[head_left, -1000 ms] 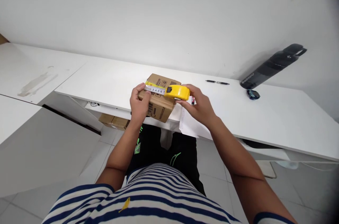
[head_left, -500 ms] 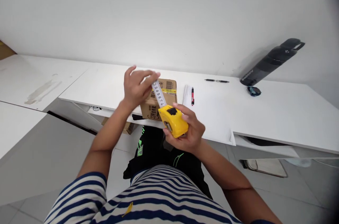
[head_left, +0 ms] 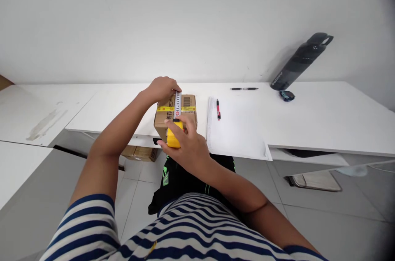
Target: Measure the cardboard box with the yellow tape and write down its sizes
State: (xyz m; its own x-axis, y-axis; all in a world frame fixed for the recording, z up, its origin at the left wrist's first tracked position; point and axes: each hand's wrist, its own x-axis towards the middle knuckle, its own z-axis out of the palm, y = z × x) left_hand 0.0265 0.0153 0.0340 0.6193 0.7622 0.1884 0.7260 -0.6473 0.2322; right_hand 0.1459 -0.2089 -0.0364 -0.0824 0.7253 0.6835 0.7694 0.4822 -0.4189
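Note:
A small brown cardboard box with yellow tape across its top sits at the front of the white desk. My right hand grips a yellow tape measure at the box's near edge. Its white blade runs out over the box top, away from me, with numbers facing up. At the far edge of the box, my left hand has its fingers closed on the blade's end. The fingertips there are partly hidden behind the hand.
Right of the box lies a stack of white paper with a red pen on it. Behind are a black pen, a dark bottle against the wall and a small dark blue round object. Another carton is under the desk.
Both hands have brought the tape measure down onto the box, and the blade now lies along its top with more length out. My left hand has closed at the far edge. The view has shifted.

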